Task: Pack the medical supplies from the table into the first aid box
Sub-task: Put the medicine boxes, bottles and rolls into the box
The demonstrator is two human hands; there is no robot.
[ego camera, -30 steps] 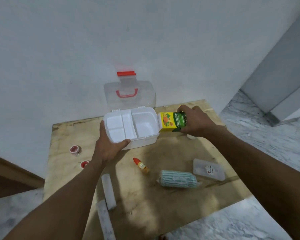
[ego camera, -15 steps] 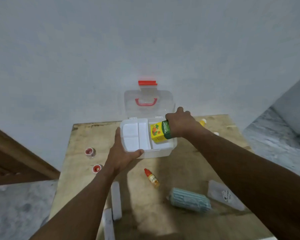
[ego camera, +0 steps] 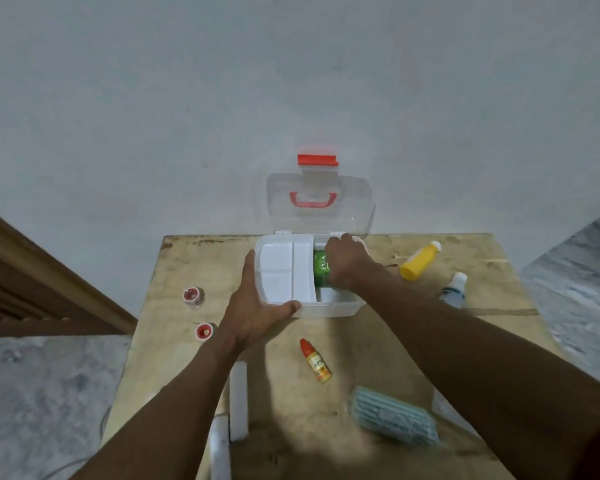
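Worktop (ego camera: 378, 341): bare plywood, pale, scuffed, set against a plain wall.

Box (ego camera: 326, 310): white moulded plastic, rounded corners, at the far middle. It has a divided tray on the left and a deeper bay on the right. The clear lid (ego camera: 319, 216) stands open against the wall with its red handle and latch up, so the inside is free for loading.

Left hand (ego camera: 257, 313): grips the box's near-left corner, thumb on the near wall and fingers up the left side. Probably bracing it against sliding.

Right hand (ego camera: 347, 268): reaches down into the right bay, fingers curled over the carton (ego camera: 321, 268) and gripping it. The carton is green printed card, lying just beside the tray divider, low inside the box.

Out on the worktop:
- Ribbed teal pack (ego camera: 394, 415), soft-looking, near right.
- Two white bars (ego camera: 239, 400), near middle.
- Yellow bottle (ego camera: 420, 261), smooth plastic, lying right of the box.
- White bottle (ego camera: 454, 291) just beyond it.
- Red-capped dropper (ego camera: 316, 360), lying near the box.
- Two small red-and-white pots (ego camera: 192, 296), left.
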